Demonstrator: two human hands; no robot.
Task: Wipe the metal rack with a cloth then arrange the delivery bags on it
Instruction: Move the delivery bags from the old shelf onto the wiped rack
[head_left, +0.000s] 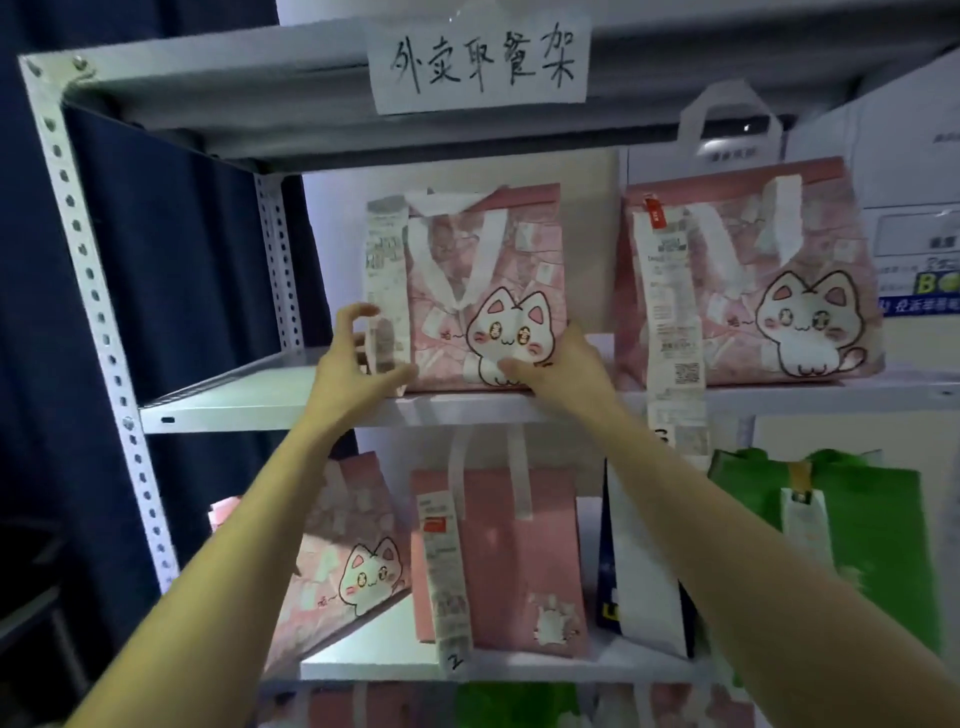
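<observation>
Pink cat-print bag (483, 291) stands upright on the middle shelf of the metal rack (260, 410), front face toward you, long axis running left-right along the shelf edge. It sits squarely between your hands, so neither is nearer. Your left hand (353, 358) is at its lower left corner, fingers spread and loosely curved around nothing, thumb against the bag's front beside the receipt strip (384, 291). Your right hand (561, 364) lies on the lower right of the front, thumb across the cat print; its fingers are hidden, so can't tell whether it's grasping the edge or just pressing. Bare shelf lies to the bag's left, and a second cat bag (748, 280) stands near on the right with a gap between them. My read: any squaring-up slide goes along that long axis. No cloth in view, so you look to be in the arranging phase. The paper sign (480, 67) on the top shelf reads 外卖取餐架, handwritten. Receipt print is too small to read, though the second bag's has a QR code. On the lower shelf, the plain pink bag (498, 556) has a receipt marked "2", and a green bag (857, 519) stands at the right.
</observation>
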